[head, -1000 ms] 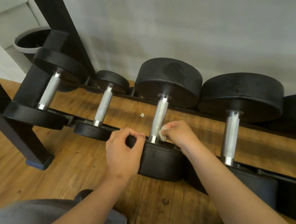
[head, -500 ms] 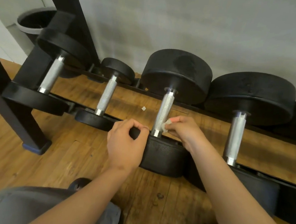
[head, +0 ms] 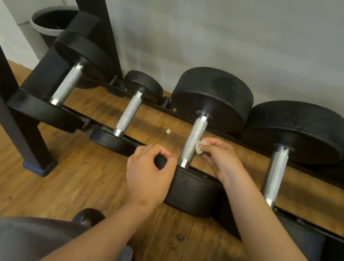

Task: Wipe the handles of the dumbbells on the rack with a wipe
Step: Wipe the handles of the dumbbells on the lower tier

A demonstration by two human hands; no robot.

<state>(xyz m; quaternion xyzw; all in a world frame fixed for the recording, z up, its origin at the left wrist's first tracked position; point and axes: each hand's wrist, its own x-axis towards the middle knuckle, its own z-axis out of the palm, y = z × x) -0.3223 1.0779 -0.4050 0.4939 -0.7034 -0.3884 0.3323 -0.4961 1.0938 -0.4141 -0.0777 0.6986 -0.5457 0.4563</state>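
Note:
Several black dumbbells with knurled silver handles lie across a low black rack (head: 96,123). My right hand (head: 219,158) pinches a small white wipe (head: 199,146) against the right side of the third dumbbell's handle (head: 194,138), about midway along it. My left hand (head: 149,174) is curled over the near head (head: 192,193) of that same dumbbell, gripping its left edge. The other handles in view are the far-left one (head: 67,87), the small dumbbell's (head: 129,113) and the right one (head: 276,174).
A scrap of white paper (head: 168,131) lies on the wooden floor under the rack. A black upright post (head: 10,119) with a foot stands at left. A grey bin (head: 51,21) sits by the wall at back left. My knee (head: 30,240) fills the lower left.
My right hand has slid the wipe up the third handle, from its near end to about the middle. My left hand has stayed on the near head. The camera has shifted slightly.

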